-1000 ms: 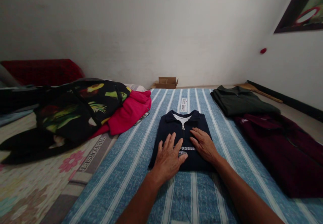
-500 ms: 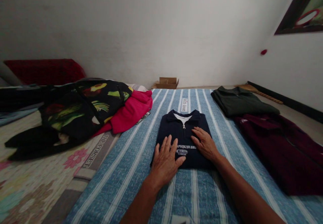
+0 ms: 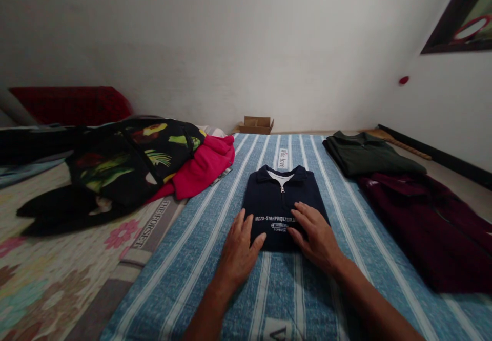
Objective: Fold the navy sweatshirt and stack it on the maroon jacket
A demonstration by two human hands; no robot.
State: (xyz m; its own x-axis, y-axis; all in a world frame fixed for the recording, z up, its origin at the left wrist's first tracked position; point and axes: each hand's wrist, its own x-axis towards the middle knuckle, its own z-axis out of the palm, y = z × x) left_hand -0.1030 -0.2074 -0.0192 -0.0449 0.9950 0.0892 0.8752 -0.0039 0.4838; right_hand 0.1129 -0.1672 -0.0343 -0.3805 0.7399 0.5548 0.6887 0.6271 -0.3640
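Observation:
A navy zip-collar shirt (image 3: pixel 279 192) lies folded into a neat rectangle on the blue striped sheet (image 3: pixel 200 259), its white chest lettering showing. My left hand (image 3: pixel 239 251) rests flat at the shirt's near left corner, fingers spread, thumb on the fabric. My right hand (image 3: pixel 315 236) lies palm down on the shirt's near right part, fingers apart. Neither hand grips anything.
A heap of unfolded clothes, black floral (image 3: pixel 126 162) and pink (image 3: pixel 200 169), lies to the left. A folded dark green shirt (image 3: pixel 365 156) and a maroon garment (image 3: pixel 430 223) lie to the right. A small cardboard box (image 3: pixel 256 124) stands by the far wall. A floral sheet (image 3: pixel 49 279) covers the left.
Both hands have slid back toward me over the navy shirt, from its middle to its near edge, uncovering the lettering. The view has shifted slightly.

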